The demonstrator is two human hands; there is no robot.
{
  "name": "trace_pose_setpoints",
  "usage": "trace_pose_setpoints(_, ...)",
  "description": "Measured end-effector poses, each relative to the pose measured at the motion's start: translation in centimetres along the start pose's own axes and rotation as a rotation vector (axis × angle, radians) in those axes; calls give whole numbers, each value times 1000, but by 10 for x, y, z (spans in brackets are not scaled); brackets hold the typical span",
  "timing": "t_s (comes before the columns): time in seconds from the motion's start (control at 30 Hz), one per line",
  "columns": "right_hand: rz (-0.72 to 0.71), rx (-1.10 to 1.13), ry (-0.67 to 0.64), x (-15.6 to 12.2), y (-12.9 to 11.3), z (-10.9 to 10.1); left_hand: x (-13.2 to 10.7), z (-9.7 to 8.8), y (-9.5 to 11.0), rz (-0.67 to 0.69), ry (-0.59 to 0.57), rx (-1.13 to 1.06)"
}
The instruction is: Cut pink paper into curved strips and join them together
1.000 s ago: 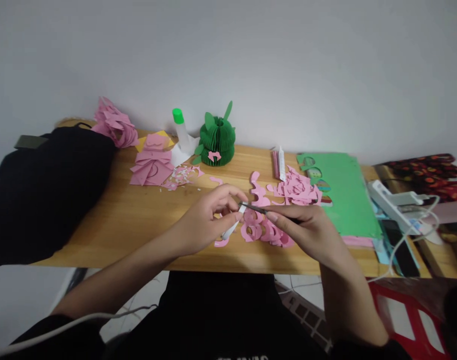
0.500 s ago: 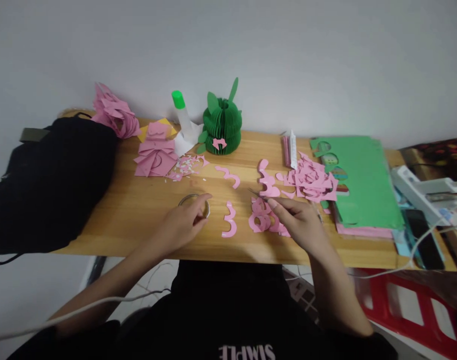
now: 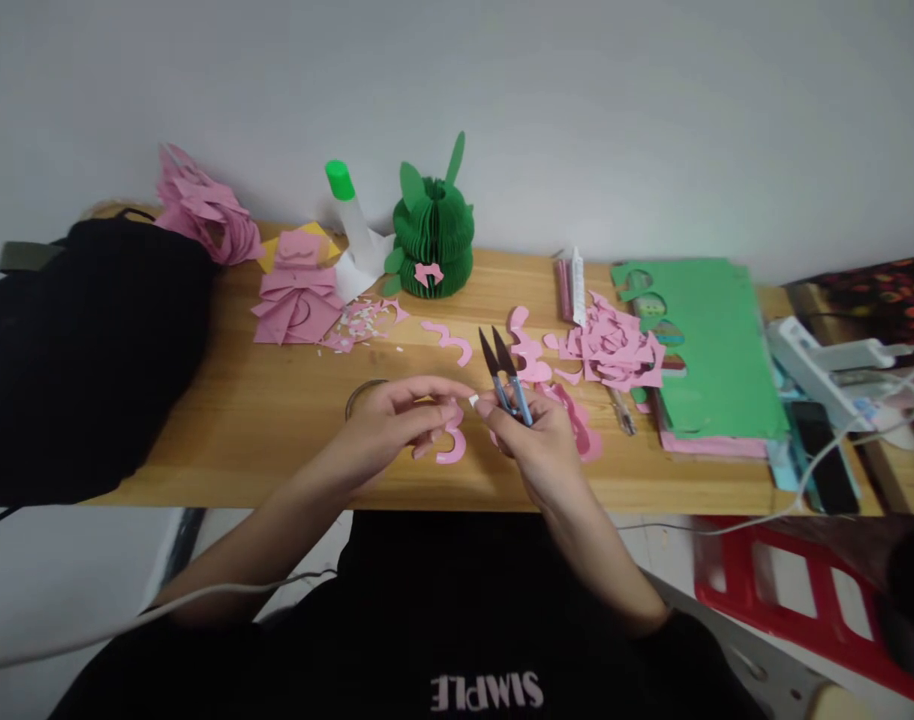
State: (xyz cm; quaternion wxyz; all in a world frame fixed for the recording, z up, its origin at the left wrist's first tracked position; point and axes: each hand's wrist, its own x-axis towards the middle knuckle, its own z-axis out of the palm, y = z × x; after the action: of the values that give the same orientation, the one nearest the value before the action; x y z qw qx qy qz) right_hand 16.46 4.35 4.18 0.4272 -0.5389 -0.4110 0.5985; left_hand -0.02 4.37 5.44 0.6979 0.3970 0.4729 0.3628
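Observation:
My right hand (image 3: 536, 445) is closed round small blue-handled snips (image 3: 503, 375), whose blades are parted and point up and away from me. My left hand (image 3: 401, 418) is just left of it, fingers pinched on a small white piece (image 3: 473, 400) that touches my right fingertips. A pink curved paper cutout (image 3: 454, 447) lies on the wooden table (image 3: 277, 420) under the hands. A clear tape ring (image 3: 361, 392) lies behind my left hand. More pink cutouts (image 3: 581, 425) lie to the right of my right hand.
A black bag (image 3: 89, 350) fills the table's left end. At the back stand a green paper ornament (image 3: 433, 235), a green-capped glue bottle (image 3: 348, 215) and folded pink paper (image 3: 296, 300). Pink scraps (image 3: 611, 350), green sheets (image 3: 701, 340), a power strip (image 3: 817, 365) and a phone (image 3: 821, 450) are at the right.
My left hand came back from the tape ring with a white piece to meet my right hand. My right hand left the pink pile and turned the snips' blades upward.

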Motion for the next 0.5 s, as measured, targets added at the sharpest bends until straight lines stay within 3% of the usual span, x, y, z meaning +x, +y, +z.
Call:
trace_pose_setpoints(0.2,-17,18,67,-2,-1,-5,2,8,-1,240,236,247)
trace_pose_setpoints(0.5,-43,-13,59,-8,-4,-7,3,16,5,331,226,403)
